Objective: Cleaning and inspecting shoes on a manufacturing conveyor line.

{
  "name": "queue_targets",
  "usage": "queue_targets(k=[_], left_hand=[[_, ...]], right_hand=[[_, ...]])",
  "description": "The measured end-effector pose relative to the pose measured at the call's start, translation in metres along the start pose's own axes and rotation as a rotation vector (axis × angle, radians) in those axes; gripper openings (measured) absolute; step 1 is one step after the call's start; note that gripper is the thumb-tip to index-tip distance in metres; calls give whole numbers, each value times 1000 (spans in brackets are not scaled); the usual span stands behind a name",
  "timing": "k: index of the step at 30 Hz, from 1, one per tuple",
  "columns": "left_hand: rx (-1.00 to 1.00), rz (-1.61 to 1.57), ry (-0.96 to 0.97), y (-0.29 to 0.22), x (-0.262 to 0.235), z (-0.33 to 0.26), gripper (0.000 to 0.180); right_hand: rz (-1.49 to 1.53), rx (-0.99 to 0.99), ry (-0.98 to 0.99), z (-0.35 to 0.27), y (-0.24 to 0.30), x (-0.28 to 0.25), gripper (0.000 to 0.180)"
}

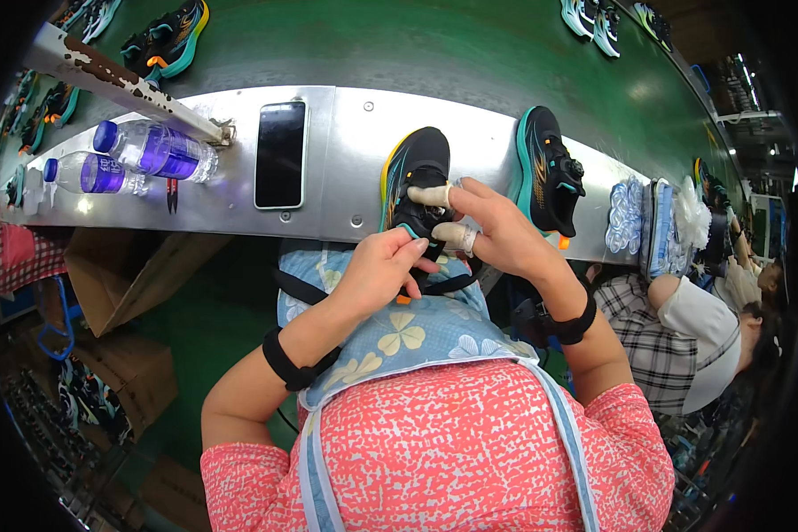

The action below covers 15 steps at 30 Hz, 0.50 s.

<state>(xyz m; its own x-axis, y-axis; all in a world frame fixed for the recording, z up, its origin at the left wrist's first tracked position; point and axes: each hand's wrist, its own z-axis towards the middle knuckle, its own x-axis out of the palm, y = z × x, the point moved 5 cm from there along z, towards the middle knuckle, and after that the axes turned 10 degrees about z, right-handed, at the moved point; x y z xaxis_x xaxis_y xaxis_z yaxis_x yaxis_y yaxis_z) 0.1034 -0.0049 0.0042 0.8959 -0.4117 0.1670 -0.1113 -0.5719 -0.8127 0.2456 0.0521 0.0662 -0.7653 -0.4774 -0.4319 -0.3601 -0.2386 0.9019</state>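
Black sneaker point(417, 182) at metal shelf point(346, 146) edge, btwn both hands. R hand point(496, 230) grips its heel, taped fingers point(430, 195) on top; L hand point(383, 266) closed on strap below.

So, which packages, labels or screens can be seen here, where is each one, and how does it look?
Phone: flat on the metal shelf, left of the held shoe; black rectangle, screen dark.
Two water bottles: lying on the shelf's left end; clear, purple labels, blue caps.
Cardboard boxes: under the shelf, lower left; brown, open.
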Motion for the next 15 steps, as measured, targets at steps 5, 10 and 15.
queue_targets(k=[5, 10, 15], left_hand=[[16, 4, 5, 1, 1, 2, 28], [-26, 59, 75, -12, -8, -11, 29], [375, 748, -396, -51, -31, -37, 49]], right_hand=[[-371, -128, -126, -10, -4, 16, 44], [-37, 22, -37, -3, -11, 3, 45], [134, 164, 140, -4, -7, -8, 58]])
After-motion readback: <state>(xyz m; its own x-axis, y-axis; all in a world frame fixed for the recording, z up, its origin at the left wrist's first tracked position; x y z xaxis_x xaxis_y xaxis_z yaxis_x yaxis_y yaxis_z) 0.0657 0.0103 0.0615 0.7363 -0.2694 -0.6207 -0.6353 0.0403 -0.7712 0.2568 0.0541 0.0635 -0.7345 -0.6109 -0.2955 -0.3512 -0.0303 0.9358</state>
